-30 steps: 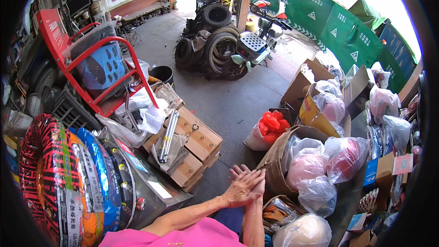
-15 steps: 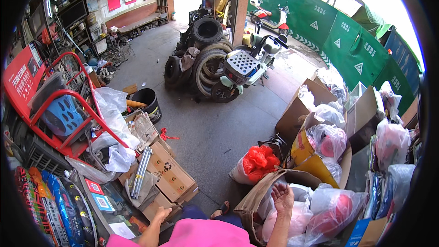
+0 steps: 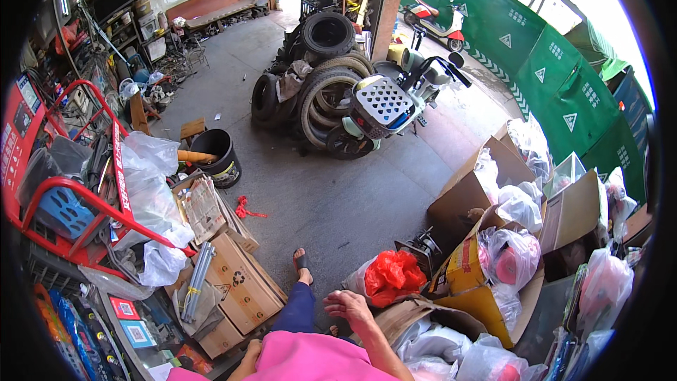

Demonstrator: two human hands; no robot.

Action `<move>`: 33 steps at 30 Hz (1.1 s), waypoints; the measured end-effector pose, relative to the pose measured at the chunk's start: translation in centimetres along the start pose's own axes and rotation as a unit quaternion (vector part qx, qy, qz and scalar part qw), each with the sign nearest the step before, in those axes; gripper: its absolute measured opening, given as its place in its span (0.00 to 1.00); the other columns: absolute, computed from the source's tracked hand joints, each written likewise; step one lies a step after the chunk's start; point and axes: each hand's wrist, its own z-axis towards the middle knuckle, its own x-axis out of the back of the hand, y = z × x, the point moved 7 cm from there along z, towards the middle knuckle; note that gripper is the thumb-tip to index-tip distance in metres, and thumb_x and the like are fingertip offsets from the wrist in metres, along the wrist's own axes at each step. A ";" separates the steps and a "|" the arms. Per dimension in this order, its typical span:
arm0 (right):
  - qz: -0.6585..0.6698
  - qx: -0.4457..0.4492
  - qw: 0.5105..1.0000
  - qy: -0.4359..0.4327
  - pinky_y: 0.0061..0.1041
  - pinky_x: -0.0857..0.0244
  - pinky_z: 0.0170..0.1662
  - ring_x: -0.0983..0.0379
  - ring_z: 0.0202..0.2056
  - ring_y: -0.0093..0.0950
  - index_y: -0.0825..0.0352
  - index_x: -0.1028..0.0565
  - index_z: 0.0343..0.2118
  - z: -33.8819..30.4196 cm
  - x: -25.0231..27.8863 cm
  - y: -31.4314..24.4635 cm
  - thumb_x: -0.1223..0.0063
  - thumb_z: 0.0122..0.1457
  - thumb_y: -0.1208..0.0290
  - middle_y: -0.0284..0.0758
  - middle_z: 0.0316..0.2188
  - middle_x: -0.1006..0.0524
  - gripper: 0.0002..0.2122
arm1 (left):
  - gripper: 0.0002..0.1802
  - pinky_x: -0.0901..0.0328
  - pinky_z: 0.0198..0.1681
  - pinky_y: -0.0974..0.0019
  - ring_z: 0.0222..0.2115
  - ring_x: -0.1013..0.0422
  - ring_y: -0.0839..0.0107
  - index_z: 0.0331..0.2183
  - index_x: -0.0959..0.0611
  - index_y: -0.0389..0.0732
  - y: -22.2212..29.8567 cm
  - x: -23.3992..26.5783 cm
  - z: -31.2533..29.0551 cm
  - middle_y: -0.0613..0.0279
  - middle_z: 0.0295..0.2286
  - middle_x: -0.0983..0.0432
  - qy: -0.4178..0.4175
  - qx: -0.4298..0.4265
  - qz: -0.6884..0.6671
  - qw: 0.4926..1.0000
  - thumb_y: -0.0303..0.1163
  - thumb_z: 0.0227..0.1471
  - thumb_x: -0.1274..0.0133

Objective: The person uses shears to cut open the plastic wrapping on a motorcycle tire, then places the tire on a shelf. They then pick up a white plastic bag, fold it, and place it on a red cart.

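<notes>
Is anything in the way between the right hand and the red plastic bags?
Only the near side of the white sack around the red plastic bags lies between them and the right hand in this view. The brown carton is off to the right. Depth cannot be judged.

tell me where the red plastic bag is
In the head view, the red plastic bag sits right of lower centre, between the right hand and yellow carton.
</notes>
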 end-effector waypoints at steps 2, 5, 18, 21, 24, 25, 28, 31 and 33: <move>-0.085 -0.022 0.996 -0.017 0.23 0.29 0.36 0.23 0.32 0.28 0.72 0.27 0.40 2.9 -1.7 -1.9 0.53 0.62 0.62 0.41 0.38 0.22 0.16 | 0.26 0.32 0.38 0.60 0.35 0.25 0.59 0.36 0.18 0.30 4.7 0.9 2.2 0.44 0.34 0.22 0.015 -0.008 -0.013 1.000 0.44 0.41 0.38; -0.125 -0.064 0.990 -0.017 0.24 0.29 0.36 0.23 0.33 0.29 0.72 0.27 0.40 8.0 -3.0 -3.9 0.53 0.62 0.62 0.41 0.37 0.22 0.15 | 0.29 0.32 0.41 0.60 0.39 0.25 0.57 0.40 0.20 0.29 11.4 3.3 5.6 0.41 0.37 0.23 0.022 -0.005 -0.060 0.998 0.43 0.41 0.39; -0.735 0.184 0.639 0.127 0.40 0.31 0.42 0.25 0.37 0.44 0.69 0.24 0.33 30.3 -9.0 -26.8 0.51 0.54 0.58 0.49 0.33 0.22 0.16 | 0.25 0.34 0.44 0.58 0.43 0.28 0.54 0.43 0.22 0.31 38.6 18.1 21.9 0.42 0.40 0.24 0.034 -0.058 -0.092 0.994 0.42 0.49 0.44; -0.778 0.073 0.623 0.041 0.39 0.31 0.44 0.25 0.40 0.43 0.68 0.22 0.33 35.5 -7.8 -28.3 0.47 0.52 0.55 0.46 0.33 0.22 0.18 | 0.25 0.33 0.45 0.61 0.42 0.27 0.56 0.42 0.21 0.30 44.1 18.8 23.8 0.44 0.39 0.23 0.036 -0.111 -0.159 0.980 0.42 0.49 0.43; -0.786 -0.028 0.618 -0.010 0.38 0.32 0.45 0.25 0.42 0.41 0.65 0.21 0.35 41.2 -8.0 -30.8 0.46 0.52 0.53 0.44 0.36 0.21 0.18 | 0.24 0.33 0.43 0.62 0.39 0.25 0.58 0.41 0.20 0.32 44.4 18.7 27.9 0.45 0.36 0.22 0.056 -0.100 -0.206 0.972 0.42 0.49 0.43; -0.794 -0.041 0.606 -0.005 0.38 0.32 0.47 0.26 0.44 0.40 0.64 0.20 0.36 43.4 -8.0 -31.8 0.46 0.52 0.53 0.43 0.38 0.22 0.18 | 0.24 0.32 0.40 0.61 0.37 0.25 0.58 0.40 0.20 0.33 43.9 18.9 28.9 0.46 0.33 0.21 0.036 -0.046 -0.205 0.977 0.42 0.47 0.42; -0.802 -0.033 0.595 0.024 0.37 0.32 0.47 0.26 0.44 0.40 0.64 0.20 0.35 49.5 -9.1 -37.1 0.45 0.51 0.53 0.43 0.38 0.22 0.18 | 0.25 0.32 0.38 0.61 0.36 0.24 0.58 0.39 0.20 0.31 42.5 21.3 32.0 0.46 0.32 0.21 0.085 0.045 -0.160 0.982 0.42 0.45 0.41; -0.829 -0.035 0.558 0.021 0.37 0.31 0.46 0.25 0.43 0.40 0.64 0.20 0.36 57.6 -10.2 -42.8 0.43 0.50 0.54 0.43 0.37 0.21 0.18 | 0.24 0.31 0.37 0.61 0.34 0.24 0.57 0.36 0.20 0.28 43.8 25.2 32.3 0.45 0.33 0.21 0.116 0.176 -0.162 0.964 0.41 0.43 0.41; -0.852 0.027 0.522 -0.009 0.38 0.31 0.44 0.25 0.42 0.42 0.66 0.20 0.34 63.9 -12.7 -47.8 0.43 0.49 0.55 0.45 0.35 0.22 0.18 | 0.22 0.30 0.32 0.57 0.29 0.26 0.58 0.38 0.21 0.27 44.3 25.6 34.4 0.49 0.31 0.23 0.137 0.209 -0.284 0.926 0.38 0.48 0.43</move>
